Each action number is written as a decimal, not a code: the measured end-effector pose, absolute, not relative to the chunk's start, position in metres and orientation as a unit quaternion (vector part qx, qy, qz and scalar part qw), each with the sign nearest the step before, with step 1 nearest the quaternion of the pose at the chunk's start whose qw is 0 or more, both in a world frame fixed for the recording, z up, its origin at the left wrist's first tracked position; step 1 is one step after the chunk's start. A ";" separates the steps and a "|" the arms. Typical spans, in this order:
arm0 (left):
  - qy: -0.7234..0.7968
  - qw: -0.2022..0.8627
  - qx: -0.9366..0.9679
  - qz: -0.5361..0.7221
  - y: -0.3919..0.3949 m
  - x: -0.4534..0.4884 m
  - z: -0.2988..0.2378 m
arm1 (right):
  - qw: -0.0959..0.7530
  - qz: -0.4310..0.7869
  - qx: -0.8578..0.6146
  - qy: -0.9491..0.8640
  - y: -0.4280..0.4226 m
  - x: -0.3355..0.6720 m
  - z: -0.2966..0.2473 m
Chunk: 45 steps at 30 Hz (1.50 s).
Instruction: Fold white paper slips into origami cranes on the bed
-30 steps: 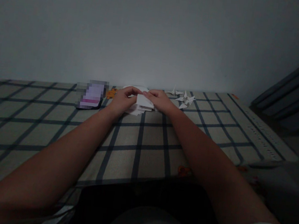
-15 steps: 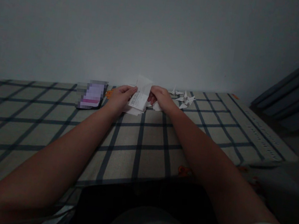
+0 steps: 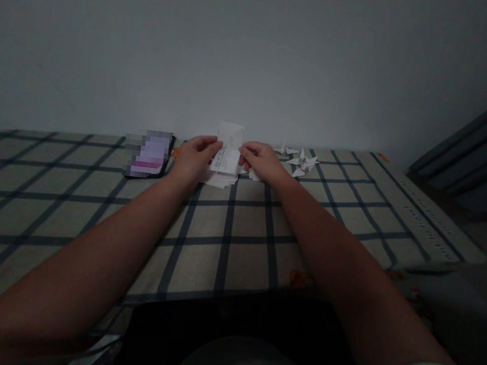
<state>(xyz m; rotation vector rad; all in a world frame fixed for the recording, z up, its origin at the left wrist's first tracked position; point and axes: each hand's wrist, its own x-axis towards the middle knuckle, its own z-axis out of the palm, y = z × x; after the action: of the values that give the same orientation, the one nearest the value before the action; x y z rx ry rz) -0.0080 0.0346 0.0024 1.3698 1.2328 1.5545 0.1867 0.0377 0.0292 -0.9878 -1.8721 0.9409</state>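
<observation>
Both hands are mostly closed, fingers curled in; left hand [image 3: 195, 152] pinches the left edge of a folded paper [image 3: 228, 150] under its thumb, right hand [image 3: 262, 160] has thumb and fingertips at the right edge; so the paper sits right between them, tilted up, and I'd guess the two-sided pinch is there to steady it and leave the face visible; loose paper sheets [image 3: 218, 181] lie just below it, likely so they're within easy reach; pointy folded paper pieces [image 3: 303, 163] sit just right of the right hand, phone [image 3: 150, 154] lies left of the left hand, both off to the sides; for room, the wall [image 3: 257, 61] is close beyond the hands, while checked cloth [image 3: 200, 254] stretches back from them to the near edge
</observation>
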 end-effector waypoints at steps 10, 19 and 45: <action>0.509 0.280 0.564 0.587 0.026 -0.009 0.008 | 0.435 0.398 -0.368 -0.719 0.038 0.186 0.028; 0.448 0.399 0.581 0.550 0.019 0.002 0.008 | 0.446 0.446 -0.339 -0.698 0.043 0.183 0.021; 0.440 0.368 0.625 0.530 0.018 0.000 0.009 | 0.472 0.439 -0.356 -0.677 0.050 0.182 0.019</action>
<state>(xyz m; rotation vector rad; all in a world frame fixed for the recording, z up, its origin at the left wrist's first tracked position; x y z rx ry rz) -0.0004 0.0183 0.0090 1.6053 1.1299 1.3603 0.1823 0.0497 0.0185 -0.8720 -1.6583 1.0739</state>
